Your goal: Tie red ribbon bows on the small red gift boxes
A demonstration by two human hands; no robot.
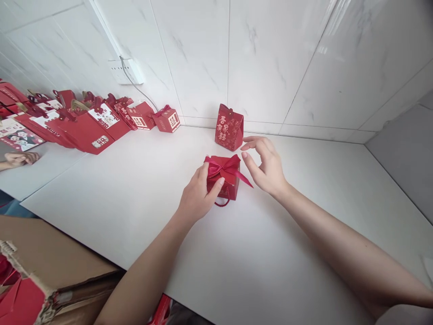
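A small red gift box [231, 189] rests on the white table, with a shiny crimson ribbon [221, 168] tied in a bow on its top. A red cord handle [222, 204] hangs at its near side. My left hand [198, 192] grips the box from the left, thumb on the front and fingers partly hidden behind. My right hand [265, 164] hovers just right of the bow, thumb and fingers apart with nothing between them. One ribbon tail points toward the lower right. Behind stands a red tent-shaped gift box [230, 128] with gold characters, close to my right fingertips.
Several red gift boxes and bags [91, 126] stand along the wall at the left. Another person's hand [22, 159] lies at the far left. An open cardboard box [57, 257] with red items is at the lower left. A wall socket [126, 71] has a cable.
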